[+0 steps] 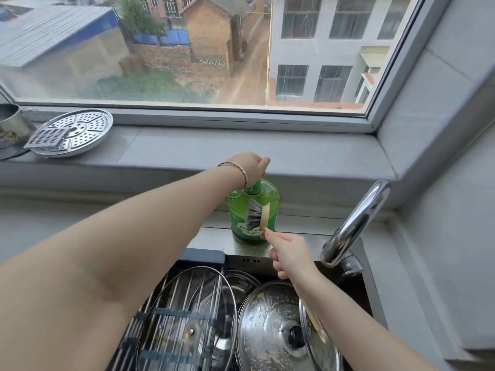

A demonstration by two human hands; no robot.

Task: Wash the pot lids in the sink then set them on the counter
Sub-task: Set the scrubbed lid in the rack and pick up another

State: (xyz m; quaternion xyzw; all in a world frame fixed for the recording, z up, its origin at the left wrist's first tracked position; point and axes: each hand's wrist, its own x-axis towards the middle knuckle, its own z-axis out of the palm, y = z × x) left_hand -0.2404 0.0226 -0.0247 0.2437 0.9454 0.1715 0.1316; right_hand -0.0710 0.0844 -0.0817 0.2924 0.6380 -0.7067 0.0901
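Head view: left grip [253,166] clasps green bottle [238,214] on sink ledge [302,238]; right grip [288,253] pinches brush [254,213].

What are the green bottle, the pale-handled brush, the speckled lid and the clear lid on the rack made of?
Translucent green bottle: likely plastic; light glows through it. Pale-handled brush: handle perhaps wood or bamboo; grey-white bristles look synthetic. Speckled round lid with black knob: shiny steel, mirror reflections. Clear round lid: glass, see-through, with a metal rim.
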